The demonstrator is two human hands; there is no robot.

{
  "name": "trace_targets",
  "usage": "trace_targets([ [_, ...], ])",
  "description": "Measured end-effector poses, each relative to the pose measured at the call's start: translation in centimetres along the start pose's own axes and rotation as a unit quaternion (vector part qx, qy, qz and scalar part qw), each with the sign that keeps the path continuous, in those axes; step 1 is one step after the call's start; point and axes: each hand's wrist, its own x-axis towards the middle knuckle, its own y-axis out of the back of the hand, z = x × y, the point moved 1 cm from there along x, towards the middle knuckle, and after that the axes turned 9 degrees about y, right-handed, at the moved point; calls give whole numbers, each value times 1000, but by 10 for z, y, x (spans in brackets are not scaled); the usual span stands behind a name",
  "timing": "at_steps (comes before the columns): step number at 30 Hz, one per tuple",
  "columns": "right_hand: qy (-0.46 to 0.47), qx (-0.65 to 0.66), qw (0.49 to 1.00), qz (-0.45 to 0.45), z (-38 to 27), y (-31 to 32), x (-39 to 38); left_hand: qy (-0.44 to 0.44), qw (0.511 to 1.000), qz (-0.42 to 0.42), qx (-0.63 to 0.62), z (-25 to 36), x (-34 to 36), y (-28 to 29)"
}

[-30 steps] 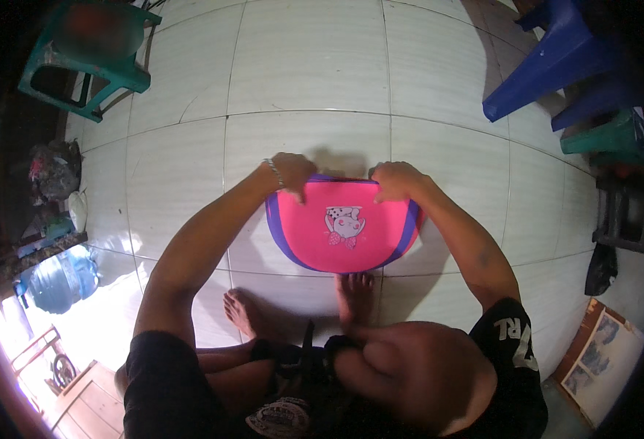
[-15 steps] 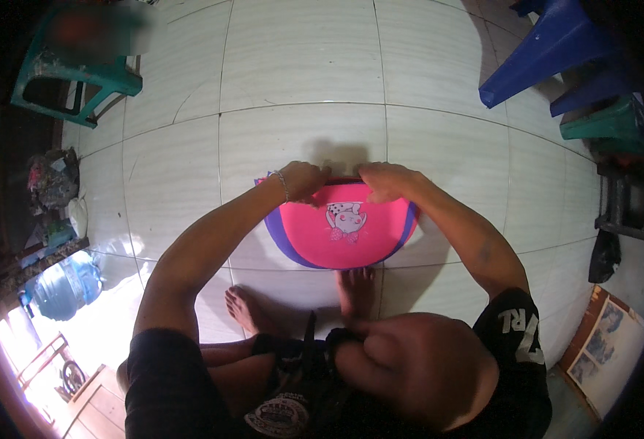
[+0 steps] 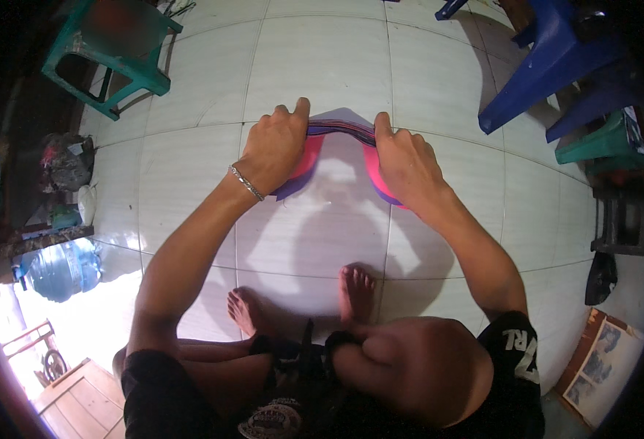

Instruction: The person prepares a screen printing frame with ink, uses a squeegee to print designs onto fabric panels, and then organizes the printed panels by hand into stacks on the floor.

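Forearms reach forward, left hand (image 3: 276, 146) and right hand (image 3: 404, 159) each clamped on the pink-and-purple cloth (image 3: 340, 130) edge.

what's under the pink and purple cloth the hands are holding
White floor tiles lie under the pink and purple cloth. The left hand and right hand press on its folded sides, so anything beneath them is hidden.

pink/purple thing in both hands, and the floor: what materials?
Pink and purple piece: looks like soft cloth, matte; it bends and folds in thin layers between the left hand and right hand. Exact fabric unclear. Floor: pale glazed tiles, probably ceramic; straight grout lines and a soft sheen.
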Motion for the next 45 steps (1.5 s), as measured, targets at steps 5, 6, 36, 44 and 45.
trace_targets([
  [5, 54, -109, 988, 91, 14, -62, 12, 10, 992, 109, 69, -6, -11, -41],
  [6, 56, -112, 987, 98, 16, -61, 16, 10, 991, 116, 72, -11, -3, -39],
  [36, 119, -108, 984, 74, 72, -34, -13, -69, 998, -2, 5, -26, 16, -33],
  [44, 13, 337, 937, 85, 96, -87, -17, -156, 971, 118, 136, -7, 72, 35],
  [45, -11, 421, 898, 125, 90, -114, -25, -220, 914, 329, 91, -8, 68, 34],
])
